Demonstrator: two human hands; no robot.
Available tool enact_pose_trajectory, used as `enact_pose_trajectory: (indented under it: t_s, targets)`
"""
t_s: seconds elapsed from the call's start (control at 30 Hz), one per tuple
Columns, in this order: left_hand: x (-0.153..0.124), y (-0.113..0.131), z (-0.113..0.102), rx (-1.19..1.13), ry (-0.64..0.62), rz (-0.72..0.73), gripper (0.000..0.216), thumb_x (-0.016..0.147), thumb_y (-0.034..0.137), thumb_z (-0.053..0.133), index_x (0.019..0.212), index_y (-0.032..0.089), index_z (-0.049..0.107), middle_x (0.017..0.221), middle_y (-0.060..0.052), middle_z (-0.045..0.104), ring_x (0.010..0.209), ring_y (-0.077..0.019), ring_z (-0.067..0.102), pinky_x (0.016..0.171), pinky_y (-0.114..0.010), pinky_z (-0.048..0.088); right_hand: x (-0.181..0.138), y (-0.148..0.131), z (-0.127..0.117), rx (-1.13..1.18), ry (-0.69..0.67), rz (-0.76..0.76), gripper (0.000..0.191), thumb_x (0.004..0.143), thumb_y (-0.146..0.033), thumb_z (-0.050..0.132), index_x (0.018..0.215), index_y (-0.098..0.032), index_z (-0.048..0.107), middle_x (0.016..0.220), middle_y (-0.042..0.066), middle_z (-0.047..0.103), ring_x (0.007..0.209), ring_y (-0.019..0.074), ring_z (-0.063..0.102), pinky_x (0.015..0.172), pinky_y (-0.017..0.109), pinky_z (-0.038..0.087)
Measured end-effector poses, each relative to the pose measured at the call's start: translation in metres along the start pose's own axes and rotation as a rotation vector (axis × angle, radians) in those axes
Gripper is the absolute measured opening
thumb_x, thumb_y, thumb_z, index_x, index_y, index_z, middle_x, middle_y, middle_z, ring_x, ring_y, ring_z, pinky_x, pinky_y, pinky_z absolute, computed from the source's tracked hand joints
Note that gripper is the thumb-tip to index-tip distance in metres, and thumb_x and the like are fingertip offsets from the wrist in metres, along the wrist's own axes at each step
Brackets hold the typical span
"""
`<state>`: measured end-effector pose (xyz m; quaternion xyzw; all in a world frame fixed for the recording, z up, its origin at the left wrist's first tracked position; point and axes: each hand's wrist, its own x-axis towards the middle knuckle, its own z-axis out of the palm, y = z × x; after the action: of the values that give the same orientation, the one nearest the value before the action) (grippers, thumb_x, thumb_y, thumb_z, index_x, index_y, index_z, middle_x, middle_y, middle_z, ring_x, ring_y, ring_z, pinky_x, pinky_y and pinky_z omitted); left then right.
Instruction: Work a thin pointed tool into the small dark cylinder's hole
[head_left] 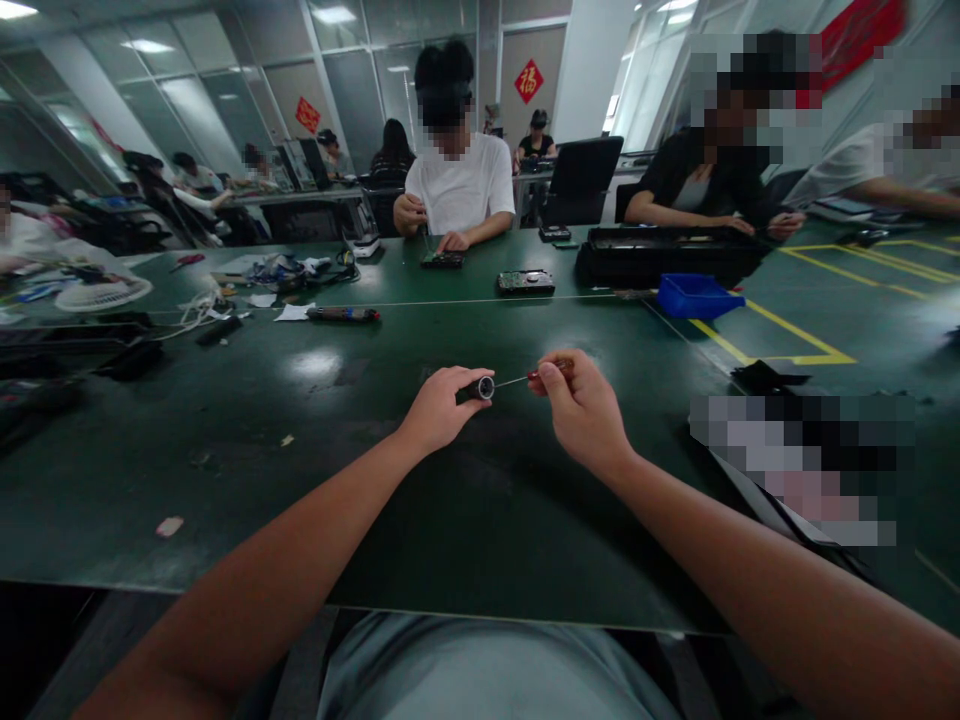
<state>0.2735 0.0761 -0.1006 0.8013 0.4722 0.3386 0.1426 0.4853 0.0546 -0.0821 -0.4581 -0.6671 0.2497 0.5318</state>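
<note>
My left hand is closed around a small black cylinder, whose round end with a pale ring faces right. In my right hand is a screwdriver with a reddish handle, gripped between thumb and fingers. Its thin metal shaft points left at the cylinder's ringed end; whether the tip touches it I cannot tell. Both hands are held over the green tabletop, near its middle. My fingers hide most of the cylinder's body and part of the screwdriver's handle.
Ahead lie a hard drive, a dark pen-like tool, a blue bin and a long black case. Cables and parts are heaped at the far left. Across the table, a person in a white shirt handles a circuit board.
</note>
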Motion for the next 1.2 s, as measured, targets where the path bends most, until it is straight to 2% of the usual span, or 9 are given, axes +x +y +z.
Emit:
enact_pose_trajectory:
  t_s: [0.13, 0.37, 0.6, 0.9, 1.1, 1.2]
  targets:
    - [0.0, -0.0011, 0.0001, -0.013, 0.014, -0.005, 0.04, 0.085, 0.022, 0.074, 0.124, 0.025, 0.067, 0.12, -0.004, 0.07, 0.113, -0.0231, 0.061, 0.101, -0.041, 0.045, -0.0009, -0.002, 0.0012, 0.037, -0.024, 0.008, 0.014, 0.097, -0.035, 0.051, 0.095, -0.022, 0.057, 0.085, 0.004, 0.071, 0.078, 0.0188, 0.069, 0.074, 0.036, 0.054]
    - [-0.0004, -0.0004, 0.0002, -0.012, 0.015, -0.008, 0.04, 0.084, 0.022, 0.075, 0.124, 0.025, 0.067, 0.118, -0.003, 0.07, 0.11, -0.0225, 0.061, 0.099, -0.04, 0.045, -0.0037, -0.0016, 0.0, 0.02, 0.033, -0.029, 0.016, 0.098, -0.036, 0.05, 0.098, -0.023, 0.057, 0.086, 0.004, 0.071, 0.08, 0.0194, 0.07, 0.074, 0.036, 0.054]
    - [-0.0009, -0.0001, 0.0003, -0.01, -0.013, 0.021, 0.037, 0.087, 0.024, 0.072, 0.124, 0.026, 0.067, 0.12, -0.003, 0.07, 0.112, -0.0224, 0.06, 0.1, -0.041, 0.045, -0.0034, 0.0008, 0.0025, -0.003, -0.078, -0.02, 0.014, 0.097, -0.036, 0.052, 0.099, -0.023, 0.059, 0.087, 0.004, 0.071, 0.083, 0.0201, 0.071, 0.076, 0.037, 0.054]
    - [-0.0001, -0.0008, 0.0001, 0.015, -0.032, -0.031, 0.04, 0.085, 0.025, 0.073, 0.125, 0.026, 0.066, 0.118, -0.004, 0.07, 0.109, -0.0238, 0.061, 0.099, -0.042, 0.045, -0.0011, -0.0014, -0.002, -0.034, -0.015, 0.024, 0.018, 0.098, -0.038, 0.05, 0.097, -0.022, 0.058, 0.085, 0.005, 0.071, 0.08, 0.0207, 0.069, 0.075, 0.038, 0.053]
    - [-0.0001, -0.0035, 0.0012, 0.022, -0.055, -0.048, 0.04, 0.084, 0.025, 0.074, 0.123, 0.026, 0.067, 0.117, -0.004, 0.07, 0.108, -0.0238, 0.061, 0.097, -0.041, 0.046, 0.0001, -0.0004, -0.0042, -0.056, 0.066, -0.011, 0.019, 0.098, -0.038, 0.049, 0.097, -0.022, 0.058, 0.085, 0.004, 0.07, 0.078, 0.0196, 0.069, 0.073, 0.036, 0.053]
    - [-0.0001, -0.0049, 0.002, 0.019, -0.058, -0.043, 0.039, 0.085, 0.024, 0.074, 0.123, 0.026, 0.067, 0.116, -0.003, 0.071, 0.106, -0.0233, 0.062, 0.097, -0.04, 0.046, -0.0004, -0.0015, -0.0045, -0.052, 0.064, -0.026, 0.018, 0.098, -0.038, 0.049, 0.098, -0.022, 0.058, 0.085, 0.004, 0.07, 0.078, 0.0195, 0.069, 0.072, 0.036, 0.052]
